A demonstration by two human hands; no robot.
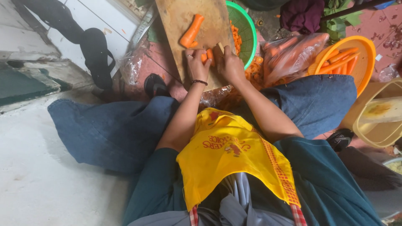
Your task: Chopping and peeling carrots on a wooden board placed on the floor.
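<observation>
- I see the carrot piece [208,56] lying at the near end of the wooden cutting board [176,21], pinned between both hands.
- My left hand [197,65] curls its fingers down onto the piece, wrist bent, a dark bracelet [199,82] just behind it.
- My right hand [230,65] is closed around a knife handle [220,47]; I cannot make out the blade.
- A whole peeled carrot [191,31] lies further up the board, apart from the hands.
- The board rests on a reddish floor [161,58], beside white tiles.
- A green basket [245,25] holds chopped carrot; an orange basket [360,50] holds whole carrots; a clear plastic bag [293,52] of carrots sits between them.
</observation>
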